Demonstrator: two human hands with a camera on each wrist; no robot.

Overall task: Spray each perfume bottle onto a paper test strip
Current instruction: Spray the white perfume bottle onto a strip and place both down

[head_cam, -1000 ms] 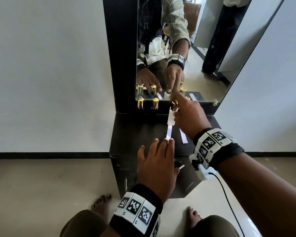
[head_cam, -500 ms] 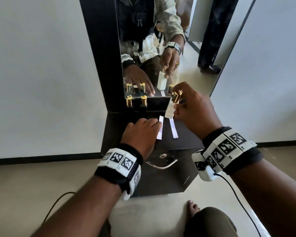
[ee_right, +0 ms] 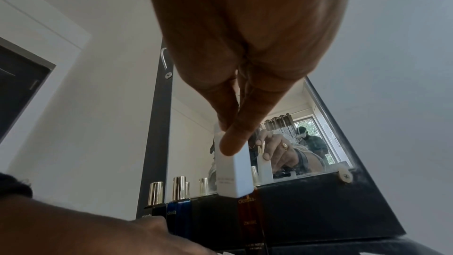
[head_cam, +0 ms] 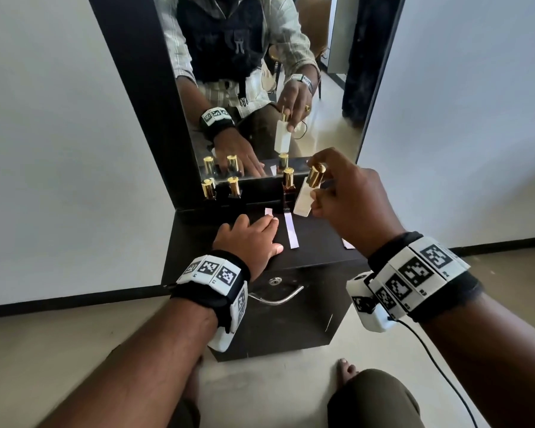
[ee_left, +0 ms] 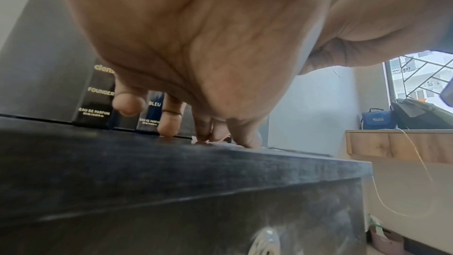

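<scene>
My right hand grips a white perfume bottle with a gold cap, tilted in the air just above the black cabinet top. In the right wrist view the thumb presses the white bottle near its upper part. My left hand lies flat on the top, its fingertips pressing a white paper strip. A second strip lies just right of it, below the raised bottle. In the left wrist view my left hand's fingertips rest on the surface.
A black bottle, a blue one and an amber one, all gold-capped, stand along the mirror. A third strip shows by my right wrist. A drawer handle is below the front edge.
My right hand has lifted the white bottle from the row by the mirror, up and to the right, tilting it. My left hand moved forward onto the left strip.
</scene>
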